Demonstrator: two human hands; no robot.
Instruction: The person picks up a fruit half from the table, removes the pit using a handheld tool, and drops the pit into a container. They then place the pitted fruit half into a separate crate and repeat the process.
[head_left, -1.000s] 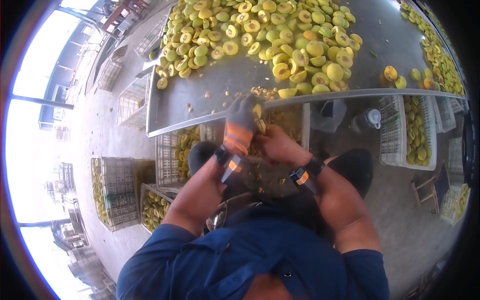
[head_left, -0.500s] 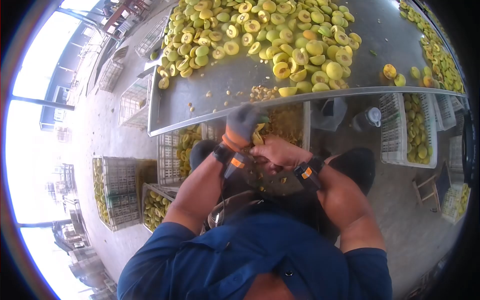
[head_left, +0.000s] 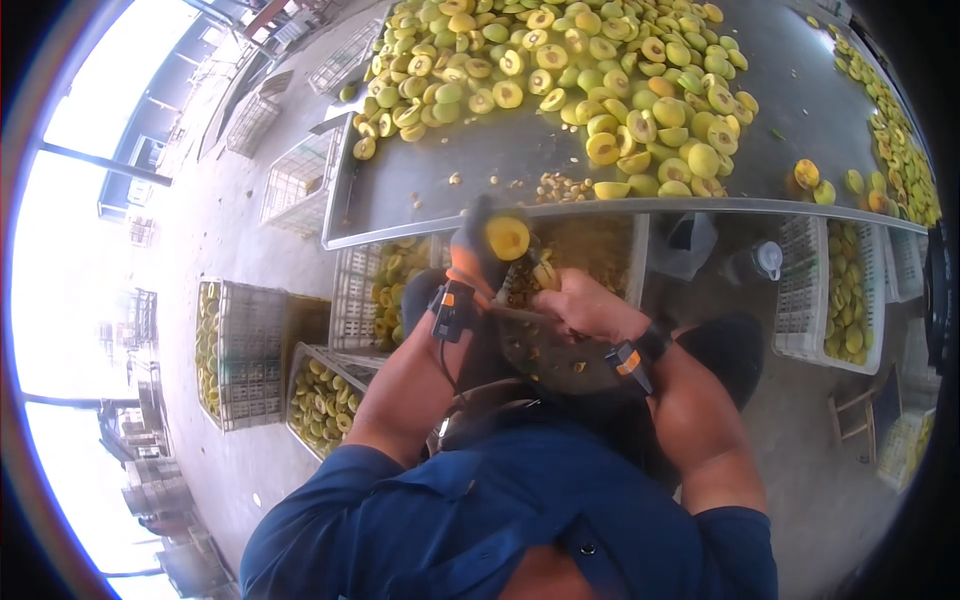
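My left hand (head_left: 476, 258), in a grey and orange glove, is closed on a yellow fruit half (head_left: 507, 238) whose round face shows. It is just below the metal table's edge. My right hand (head_left: 592, 306), bare, is closed to the right of it, with a small yellow fruit piece (head_left: 545, 275) at its fingertips. A thin brownish thing (head_left: 520, 314) runs from the right fingers toward the left wrist; what it is I cannot make out. Both hands are over a crate (head_left: 638, 262) with small pieces in it. Pits (head_left: 563, 187) lie near the table edge.
Many halved fruits (head_left: 600, 100) cover the metal table (head_left: 400, 180). Fruit-filled crates stand at the left (head_left: 250, 350), lower left (head_left: 345, 362) and right (head_left: 798, 300). A clear jug (head_left: 755, 262) is under the table at the right. My knees flank the hands.
The view has shifted, so the table and crates appear farther right. The fruit half in my left hand now shows its round face, and the hands are slightly farther apart.
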